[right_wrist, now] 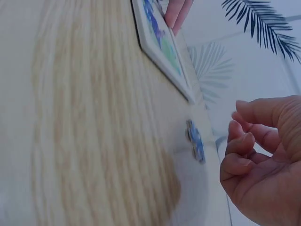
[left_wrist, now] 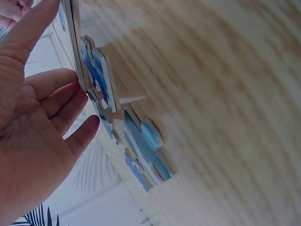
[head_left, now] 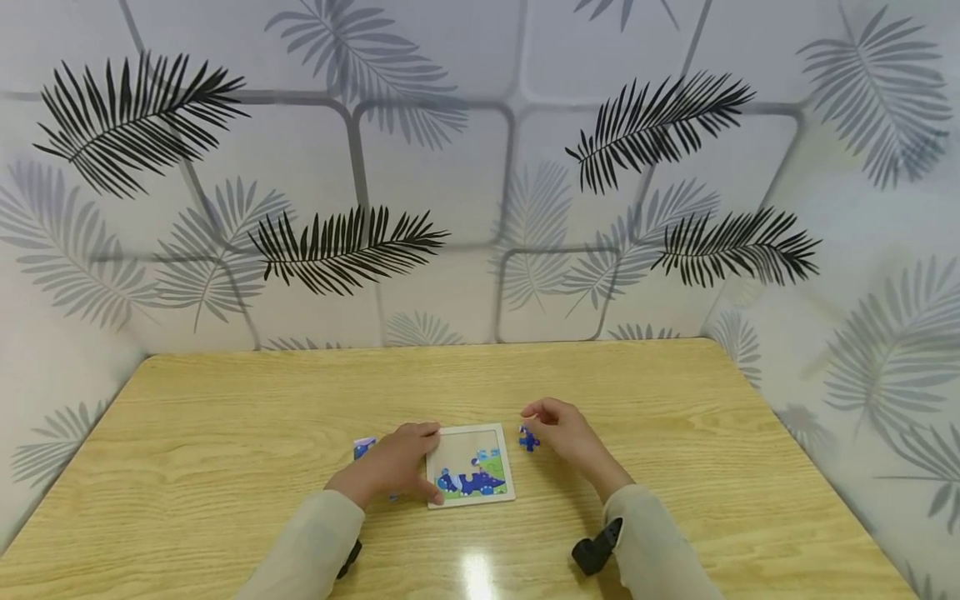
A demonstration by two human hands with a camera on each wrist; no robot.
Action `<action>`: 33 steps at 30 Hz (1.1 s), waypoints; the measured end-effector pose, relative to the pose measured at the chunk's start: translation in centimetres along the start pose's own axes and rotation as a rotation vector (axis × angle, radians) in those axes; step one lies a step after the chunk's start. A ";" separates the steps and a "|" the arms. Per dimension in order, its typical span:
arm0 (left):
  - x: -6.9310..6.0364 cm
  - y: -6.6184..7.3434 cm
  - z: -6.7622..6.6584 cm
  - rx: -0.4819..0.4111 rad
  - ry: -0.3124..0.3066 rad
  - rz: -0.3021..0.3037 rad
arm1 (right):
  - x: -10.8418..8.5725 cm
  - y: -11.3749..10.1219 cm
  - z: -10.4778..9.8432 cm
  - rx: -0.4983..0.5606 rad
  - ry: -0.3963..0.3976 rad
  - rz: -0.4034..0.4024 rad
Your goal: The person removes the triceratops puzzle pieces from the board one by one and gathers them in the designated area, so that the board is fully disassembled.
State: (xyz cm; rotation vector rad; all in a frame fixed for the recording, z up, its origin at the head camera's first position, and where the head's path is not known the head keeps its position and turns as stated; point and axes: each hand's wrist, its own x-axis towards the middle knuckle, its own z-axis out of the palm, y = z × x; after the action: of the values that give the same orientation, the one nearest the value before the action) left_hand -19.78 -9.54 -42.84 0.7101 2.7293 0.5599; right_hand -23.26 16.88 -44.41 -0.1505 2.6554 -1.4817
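Observation:
A square wooden jigsaw tray (head_left: 459, 448) lies on the table, with dinosaur picture pieces fitted along its bottom and right side and bare wood at upper left. My left hand (head_left: 393, 463) holds its left side, thumb at the lower corner and fingertips at the upper one. Just right of the tray is a loose blue jigsaw piece (head_left: 528, 438). Over it hovers my right hand (head_left: 568, 435), fingers loosely bent. The right wrist view shows a gap between those fingertips and the piece (right_wrist: 195, 141). Several loose pieces (left_wrist: 146, 146) lie beside the left hand, mostly hidden in the head view.
The wood-grain table (head_left: 225, 417) extends on both sides. Behind it hangs a pale wall covering (head_left: 435, 183) with printed leaves. A black wrist device (head_left: 597, 548) is on the right wrist.

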 end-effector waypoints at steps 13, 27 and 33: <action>0.2 -0.1 0.1 0.009 0.005 0.001 | -1.4 -1.7 2.0 -0.108 -0.171 -0.083; 0.0 -0.1 0.0 -0.010 0.001 0.004 | -1.5 -1.3 3.0 -0.173 -0.217 -0.095; 0.1 -0.1 0.0 -0.008 0.003 0.002 | -1.6 -1.4 3.0 -0.194 -0.217 -0.104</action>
State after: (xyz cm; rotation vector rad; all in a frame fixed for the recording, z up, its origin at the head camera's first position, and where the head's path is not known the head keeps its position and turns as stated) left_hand -19.89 -9.59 -42.93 0.7112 2.7282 0.5728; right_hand -21.21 13.81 -44.74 -0.4442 2.6414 -1.1547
